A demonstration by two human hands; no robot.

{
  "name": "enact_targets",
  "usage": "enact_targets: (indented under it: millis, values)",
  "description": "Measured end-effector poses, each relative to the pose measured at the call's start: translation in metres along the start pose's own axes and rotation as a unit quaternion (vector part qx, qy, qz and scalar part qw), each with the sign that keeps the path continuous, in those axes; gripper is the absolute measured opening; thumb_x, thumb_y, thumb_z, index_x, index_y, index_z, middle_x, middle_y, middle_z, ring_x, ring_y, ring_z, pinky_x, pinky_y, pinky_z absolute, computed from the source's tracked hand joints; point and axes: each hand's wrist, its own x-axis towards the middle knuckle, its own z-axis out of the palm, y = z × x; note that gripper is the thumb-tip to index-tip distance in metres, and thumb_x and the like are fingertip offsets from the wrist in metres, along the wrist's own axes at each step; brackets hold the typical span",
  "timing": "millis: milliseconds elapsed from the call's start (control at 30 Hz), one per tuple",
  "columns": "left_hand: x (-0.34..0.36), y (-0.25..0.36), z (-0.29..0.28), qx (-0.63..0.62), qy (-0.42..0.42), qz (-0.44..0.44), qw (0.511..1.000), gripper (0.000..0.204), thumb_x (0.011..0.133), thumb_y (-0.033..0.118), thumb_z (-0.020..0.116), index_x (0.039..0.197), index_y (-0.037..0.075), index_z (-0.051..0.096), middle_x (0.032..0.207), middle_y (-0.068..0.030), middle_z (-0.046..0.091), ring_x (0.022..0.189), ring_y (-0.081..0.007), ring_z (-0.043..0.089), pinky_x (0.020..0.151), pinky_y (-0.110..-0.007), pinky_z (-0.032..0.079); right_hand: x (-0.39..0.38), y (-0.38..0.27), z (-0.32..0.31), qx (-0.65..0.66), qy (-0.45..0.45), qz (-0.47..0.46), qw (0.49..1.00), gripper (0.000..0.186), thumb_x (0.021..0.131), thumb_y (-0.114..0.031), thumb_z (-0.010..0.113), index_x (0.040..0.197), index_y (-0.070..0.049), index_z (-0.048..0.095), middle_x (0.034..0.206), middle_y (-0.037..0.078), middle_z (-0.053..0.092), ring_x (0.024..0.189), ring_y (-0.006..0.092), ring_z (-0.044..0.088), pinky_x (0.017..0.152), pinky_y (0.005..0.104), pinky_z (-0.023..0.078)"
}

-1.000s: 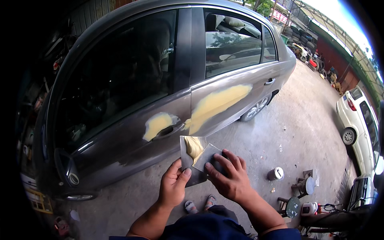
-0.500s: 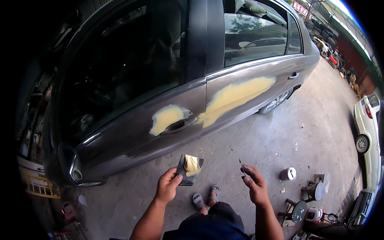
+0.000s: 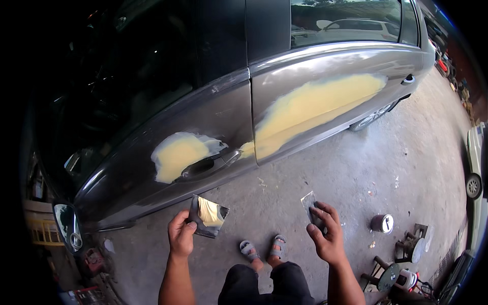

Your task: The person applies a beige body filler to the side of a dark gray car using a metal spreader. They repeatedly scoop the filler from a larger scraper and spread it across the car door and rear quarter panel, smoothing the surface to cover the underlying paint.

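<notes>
My left hand (image 3: pixel 183 234) is closed on a dark square plate (image 3: pixel 197 227) that carries a mound of pale yellow putty (image 3: pixel 209 210). My right hand (image 3: pixel 325 233) grips a thin metal spreader (image 3: pixel 308 200), held apart from the plate. Both are in front of a dark grey car (image 3: pixel 213 112). Pale yellow filler covers a patch (image 3: pixel 173 157) around the top of the front door handle (image 3: pixel 201 168) and a longer patch (image 3: pixel 315 104) across the rear door.
The side mirror (image 3: pixel 66 226) juts out at lower left, near a yellow metal frame (image 3: pixel 43 231). A can (image 3: pixel 381 223) and small stools (image 3: pixel 387 278) stand on the concrete floor (image 3: pixel 417 152) at right. A white car (image 3: pixel 475 157) is at the right edge.
My hands have separated, with plate and spreader pulled apart, and both have shifted, the left one further leftward. The view has moved closer to the car's doors.
</notes>
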Motion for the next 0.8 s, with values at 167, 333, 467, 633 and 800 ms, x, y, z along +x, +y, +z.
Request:
enact_targets:
  millis: [167, 333, 467, 633, 800]
  values:
    - [0.031, -0.049, -0.006, -0.055, 0.003, 0.120, 0.991, 0.039, 0.081, 0.006, 0.052, 0.117, -0.010, 0.055, 0.114, -0.0147, 0.061, 0.106, -0.0207, 0.056, 0.098, -0.034, 0.041, 0.048, 0.014, 0.039, -0.204, 0.058, -0.151, 0.966, 0.046, 0.072, -0.006, 0.071, 0.118, -0.006, 0.062, 0.132, 0.018, 0.050, 0.119, 0.0393, 0.047, 0.100, 0.0478, 0.040]
    - [0.045, -0.090, -0.004, -0.143, 0.033, 0.200, 0.969, 0.046, 0.081, 0.006, 0.053, 0.125, -0.009, 0.054, 0.120, -0.0167, 0.060, 0.111, -0.0236, 0.057, 0.103, -0.038, 0.039, 0.077, 0.040, 0.082, -0.269, 0.122, -0.241, 0.924, 0.050, 0.069, -0.006, 0.073, 0.117, -0.008, 0.061, 0.134, 0.018, 0.049, 0.118, 0.0402, 0.046, 0.099, 0.0508, 0.038]
    - [0.052, -0.106, 0.004, -0.198, 0.013, 0.244, 0.949, 0.044, 0.082, 0.008, 0.053, 0.123, -0.007, 0.051, 0.118, -0.0170, 0.060, 0.109, -0.0237, 0.057, 0.101, -0.037, 0.041, 0.090, 0.056, 0.105, -0.304, 0.173, -0.283, 0.893, 0.050, 0.071, -0.008, 0.072, 0.119, -0.010, 0.060, 0.137, 0.017, 0.049, 0.120, 0.0399, 0.043, 0.100, 0.0504, 0.035]
    - [0.050, -0.160, -0.002, -0.228, -0.006, 0.254, 0.940, 0.040, 0.084, 0.006, 0.052, 0.122, -0.006, 0.051, 0.118, -0.0159, 0.061, 0.110, -0.0235, 0.058, 0.101, -0.039, 0.042, 0.101, 0.066, 0.120, -0.331, 0.229, -0.293, 0.867, 0.048, 0.078, -0.013, 0.068, 0.125, -0.014, 0.058, 0.141, 0.011, 0.046, 0.124, 0.0404, 0.038, 0.101, 0.0499, 0.031]
    - [0.035, -0.228, 0.001, -0.240, -0.020, 0.206, 0.948, 0.041, 0.083, 0.008, 0.050, 0.121, -0.006, 0.053, 0.116, -0.0161, 0.062, 0.109, -0.0233, 0.059, 0.098, -0.037, 0.044, 0.113, 0.061, 0.144, -0.374, 0.232, -0.320, 0.839, 0.051, 0.082, -0.013, 0.064, 0.132, -0.019, 0.056, 0.143, 0.010, 0.044, 0.123, 0.0421, 0.036, 0.098, 0.0503, 0.032]
